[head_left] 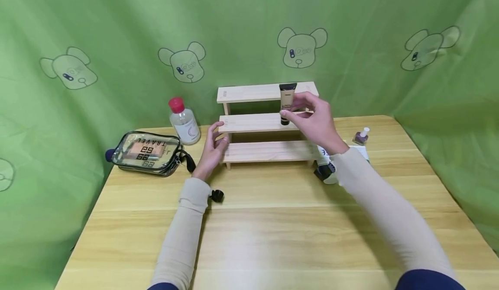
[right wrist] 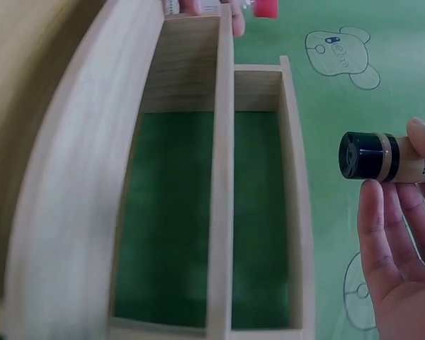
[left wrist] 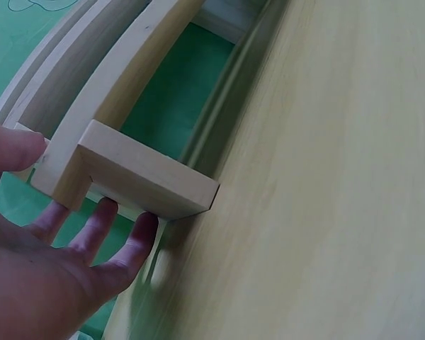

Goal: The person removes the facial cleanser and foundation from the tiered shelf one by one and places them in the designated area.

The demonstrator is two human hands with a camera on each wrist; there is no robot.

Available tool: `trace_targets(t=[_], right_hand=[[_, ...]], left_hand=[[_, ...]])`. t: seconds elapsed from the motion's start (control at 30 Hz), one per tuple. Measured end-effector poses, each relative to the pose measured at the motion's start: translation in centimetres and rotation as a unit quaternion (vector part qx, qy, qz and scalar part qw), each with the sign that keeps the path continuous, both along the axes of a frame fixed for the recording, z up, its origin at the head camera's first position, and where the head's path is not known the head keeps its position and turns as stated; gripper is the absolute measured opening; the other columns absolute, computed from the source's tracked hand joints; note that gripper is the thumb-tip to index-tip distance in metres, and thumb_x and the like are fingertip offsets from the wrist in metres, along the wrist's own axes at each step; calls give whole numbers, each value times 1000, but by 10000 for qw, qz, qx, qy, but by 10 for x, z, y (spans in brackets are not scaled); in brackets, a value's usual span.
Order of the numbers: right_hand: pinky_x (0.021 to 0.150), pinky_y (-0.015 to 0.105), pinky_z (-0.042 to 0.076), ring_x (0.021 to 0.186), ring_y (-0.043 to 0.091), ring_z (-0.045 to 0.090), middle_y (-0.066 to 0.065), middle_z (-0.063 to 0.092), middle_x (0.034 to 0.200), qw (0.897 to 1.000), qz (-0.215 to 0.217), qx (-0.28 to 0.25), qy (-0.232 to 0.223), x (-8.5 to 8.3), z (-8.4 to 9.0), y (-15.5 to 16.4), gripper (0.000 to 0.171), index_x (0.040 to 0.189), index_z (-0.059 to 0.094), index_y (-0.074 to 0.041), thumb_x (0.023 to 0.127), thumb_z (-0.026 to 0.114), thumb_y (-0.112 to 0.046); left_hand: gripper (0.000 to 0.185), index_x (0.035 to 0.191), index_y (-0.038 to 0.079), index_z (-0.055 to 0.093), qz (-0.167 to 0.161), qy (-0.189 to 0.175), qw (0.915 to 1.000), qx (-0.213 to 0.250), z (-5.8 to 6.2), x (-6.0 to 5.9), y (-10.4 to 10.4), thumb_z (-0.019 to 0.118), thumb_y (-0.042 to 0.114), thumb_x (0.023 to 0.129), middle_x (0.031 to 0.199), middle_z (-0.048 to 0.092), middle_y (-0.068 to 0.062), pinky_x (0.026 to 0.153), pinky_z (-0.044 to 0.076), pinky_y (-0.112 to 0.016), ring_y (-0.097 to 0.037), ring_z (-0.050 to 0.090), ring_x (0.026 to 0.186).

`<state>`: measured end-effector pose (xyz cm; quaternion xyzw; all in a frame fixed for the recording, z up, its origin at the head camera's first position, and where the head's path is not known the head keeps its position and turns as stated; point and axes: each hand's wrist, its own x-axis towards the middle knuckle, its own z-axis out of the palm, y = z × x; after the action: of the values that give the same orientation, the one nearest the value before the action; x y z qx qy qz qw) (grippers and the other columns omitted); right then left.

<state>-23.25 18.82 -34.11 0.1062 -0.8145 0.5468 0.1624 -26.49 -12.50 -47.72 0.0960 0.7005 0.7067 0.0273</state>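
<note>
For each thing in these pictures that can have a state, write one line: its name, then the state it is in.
Tube: upright, black cap down, on the middle step, held by right hand.
Left hand: fingers relaxed, touching the wooden shelf at its left end.
Clear bottle: upright, red cap on.
Clear pouch: lying flat, appears zipped.
Nail polish bottle: upright, capped.

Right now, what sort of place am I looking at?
Probably a staged tabletop set, not a lived-in room: a green bear-print cloth backdrop rings a wooden table holding a tiered wooden shelf, a clear travel pouch and cosmetics.
</note>
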Motion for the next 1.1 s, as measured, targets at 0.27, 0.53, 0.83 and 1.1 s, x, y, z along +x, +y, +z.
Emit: trace_targets(t=[0.27,0.53,0.83,1.1], right_hand=[[86,14,62,97,5,71,5,75,113,9997,-148,129,-174,16,-16,18,45,132,69,-3,94,88,-18],[86,12,61,97,4,71,6,74,115,9989,-149,260,-370,31,-29,35,47,134,69,-2,94,88,-18],[84,9,60,99,2,70,-5,71,112,9975,-284,434,-487,48,-44,56,50,136,69,-2,95,88,-23],[80,8,59,95,-5,68,-15,70,104,9957,-470,527,-606,60,-51,75,48,135,69,-3,94,88,-20]], left_hand=[[54,160,35,38,23,-65,10000,-15,1,3,0,51,10,115,163,41,-19,123,44,-56,-50,52,146],[54,160,34,38,9,12,10000,39,1,0,-2,51,8,114,160,43,-20,122,45,-55,-53,51,145],[54,160,33,38,-11,23,10000,23,1,0,-1,51,9,114,160,43,-21,124,44,-55,-52,52,145],[54,160,33,38,17,-3,10000,12,1,2,0,51,9,114,161,43,-21,122,46,-55,-51,53,145]])
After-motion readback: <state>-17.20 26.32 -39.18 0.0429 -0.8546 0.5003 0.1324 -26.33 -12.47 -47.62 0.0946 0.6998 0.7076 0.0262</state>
